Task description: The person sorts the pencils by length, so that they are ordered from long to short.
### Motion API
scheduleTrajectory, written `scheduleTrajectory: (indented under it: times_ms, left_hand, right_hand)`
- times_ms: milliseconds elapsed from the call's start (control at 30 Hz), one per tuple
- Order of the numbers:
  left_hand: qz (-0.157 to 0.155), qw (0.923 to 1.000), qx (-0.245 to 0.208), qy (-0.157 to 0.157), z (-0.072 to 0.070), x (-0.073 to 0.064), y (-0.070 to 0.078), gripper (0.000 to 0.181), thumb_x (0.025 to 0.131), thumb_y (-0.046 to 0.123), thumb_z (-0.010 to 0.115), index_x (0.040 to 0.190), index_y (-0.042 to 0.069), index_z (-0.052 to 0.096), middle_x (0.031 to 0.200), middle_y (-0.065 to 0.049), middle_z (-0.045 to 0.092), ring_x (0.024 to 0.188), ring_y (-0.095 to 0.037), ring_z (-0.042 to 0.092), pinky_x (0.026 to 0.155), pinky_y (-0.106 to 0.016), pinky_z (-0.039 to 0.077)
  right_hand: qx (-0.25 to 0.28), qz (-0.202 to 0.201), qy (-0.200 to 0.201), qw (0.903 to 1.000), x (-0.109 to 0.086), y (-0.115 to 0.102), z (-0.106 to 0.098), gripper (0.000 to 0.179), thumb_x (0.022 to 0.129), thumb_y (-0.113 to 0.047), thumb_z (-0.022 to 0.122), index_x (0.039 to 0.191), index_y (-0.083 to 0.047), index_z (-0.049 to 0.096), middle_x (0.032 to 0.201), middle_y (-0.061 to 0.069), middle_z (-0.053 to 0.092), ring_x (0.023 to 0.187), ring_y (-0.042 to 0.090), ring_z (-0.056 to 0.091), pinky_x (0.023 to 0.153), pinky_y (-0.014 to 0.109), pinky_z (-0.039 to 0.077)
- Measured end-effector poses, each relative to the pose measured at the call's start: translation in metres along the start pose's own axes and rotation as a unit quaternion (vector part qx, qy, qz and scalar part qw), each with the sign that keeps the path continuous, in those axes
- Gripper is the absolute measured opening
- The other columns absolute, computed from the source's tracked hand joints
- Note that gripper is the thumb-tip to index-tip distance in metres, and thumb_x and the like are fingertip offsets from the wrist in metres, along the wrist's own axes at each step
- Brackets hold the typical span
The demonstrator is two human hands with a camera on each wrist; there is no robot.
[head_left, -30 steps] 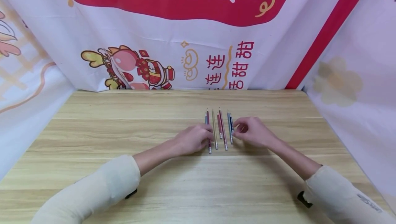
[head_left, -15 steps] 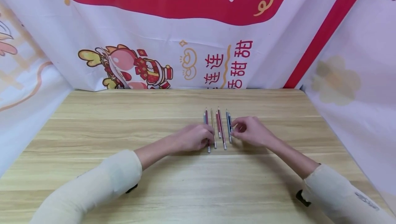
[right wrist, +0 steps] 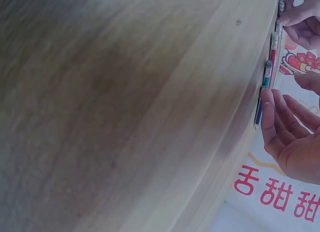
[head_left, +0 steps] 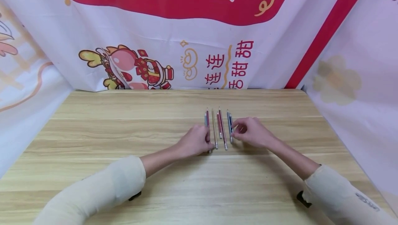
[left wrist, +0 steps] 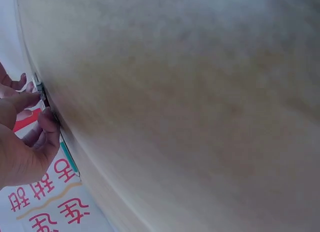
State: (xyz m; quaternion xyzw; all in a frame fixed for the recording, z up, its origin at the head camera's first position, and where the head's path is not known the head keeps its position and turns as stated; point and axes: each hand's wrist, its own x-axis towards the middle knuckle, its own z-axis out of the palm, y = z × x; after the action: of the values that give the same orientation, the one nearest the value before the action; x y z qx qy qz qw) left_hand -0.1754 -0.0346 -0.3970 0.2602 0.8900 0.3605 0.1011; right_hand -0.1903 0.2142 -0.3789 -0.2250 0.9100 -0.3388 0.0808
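Several pencils lie side by side on the wooden table, erasers toward me. My left hand [head_left: 196, 141] touches the leftmost ones, a blue pencil [head_left: 205, 119] and a dark red pencil [head_left: 208, 117], and covers their middles. Its thumb reaches to the eraser end of a yellow pencil [head_left: 215, 128]. To the right lie a red pencil [head_left: 219, 124] and a longer dark red striped pencil [head_left: 223, 131]. My right hand [head_left: 252, 131] rests its fingertips at the outer side of a dark blue pencil [head_left: 231, 121], beside a grey-blue pencil [head_left: 228, 118]. Its fingers [right wrist: 280, 114] are bent loosely.
The wooden table [head_left: 199, 190] extends around the pencils. A printed white and red cloth [head_left: 174, 31] hangs behind its far edge, and more white cloth [head_left: 351, 80] stands along the right side.
My left hand's thumb has moved down toward the eraser ends, and the hand has drawn slightly left. The right hand stays beside the right pencils. The pencils lie nearly as before.
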Motion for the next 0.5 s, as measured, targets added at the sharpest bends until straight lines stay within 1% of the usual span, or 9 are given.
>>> scheduleTrajectory:
  times_ms: [200,267,333,433,500]
  left_hand:
    - [-0.043,0.9987,-0.026,0.005,0.0014,-0.0015,0.0026,0.029,0.085,0.011,0.085,0.07,0.006,0.061,0.058,0.001,0.059,0.047,-0.008,0.048,0.04,-0.016,0.042]
    - [-0.057,0.9978,-0.033,0.005,0.0016,-0.0014,0.0032,0.03,0.085,0.011,0.085,0.069,0.005,0.061,0.055,0.001,0.057,0.044,-0.008,0.047,0.038,-0.016,0.04]
    - [-0.066,0.9971,-0.039,0.006,0.0019,-0.0013,0.0034,0.03,0.086,0.01,0.085,0.068,0.004,0.061,0.054,0.0,0.058,0.041,-0.007,0.047,0.036,-0.016,0.042]
    - [-0.08,0.9955,-0.052,0.005,0.002,-0.0014,0.0037,0.029,0.087,0.008,0.083,0.068,0.002,0.062,0.053,-0.003,0.061,0.037,-0.008,0.049,0.035,-0.02,0.048]
    - [-0.083,0.9945,-0.064,0.005,0.0022,-0.0018,0.0039,0.027,0.087,0.007,0.082,0.069,0.001,0.063,0.054,-0.005,0.063,0.035,-0.01,0.051,0.035,-0.023,0.052]
  right_hand:
    - [-0.001,0.006,0.001,1.0,-0.0007,0.0002,0.001,0.022,0.09,-0.009,0.08,0.108,0.003,0.073,0.083,0.003,0.07,0.075,0.014,0.063,0.064,0.024,0.056]
    - [-0.001,0.007,0.001,1.0,-0.0009,0.0005,0.0011,0.022,0.09,-0.009,0.08,0.108,0.003,0.073,0.083,0.002,0.07,0.075,0.014,0.063,0.063,0.024,0.055]
    - [-0.001,0.008,0.0,1.0,-0.0009,0.0005,0.0012,0.022,0.09,-0.009,0.08,0.108,0.003,0.073,0.083,0.002,0.07,0.075,0.014,0.062,0.063,0.024,0.055]
    - [-0.001,0.01,0.0,1.0,-0.0011,0.0005,0.0012,0.022,0.09,-0.009,0.08,0.108,0.002,0.073,0.083,0.002,0.07,0.075,0.014,0.063,0.063,0.024,0.055]
    - [0.0,0.009,0.001,1.0,-0.0011,0.0003,0.0012,0.022,0.09,-0.009,0.08,0.108,0.002,0.073,0.083,0.002,0.07,0.075,0.014,0.063,0.063,0.024,0.055]
